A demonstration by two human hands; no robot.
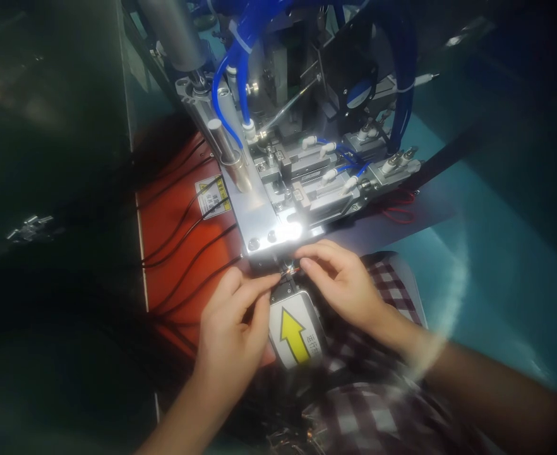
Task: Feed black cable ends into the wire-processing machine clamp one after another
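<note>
My left hand (235,309) is in a pinch, its thumb and index fingertips at the front of a small metal fixture (288,272). From the other side my right hand (340,278) reaches in, thumb and fingers drawn together at the same spot. A thin reddish strand seems to show by the right fingertips; glare and the fingers keep me from making out what either hand holds. Just above the fingertips is the shiny metal plate (259,218) of a press machine. Below them sits a white cover (295,328) with a yellow arrow.
Several black cables (184,230) cross the orange base panel (165,234) on the left, near a warning label (213,197). Pneumatic cylinders (335,193) and blue air tubes (245,76) stand behind the plate. A checkered cloth garment (368,411) lies below my hands.
</note>
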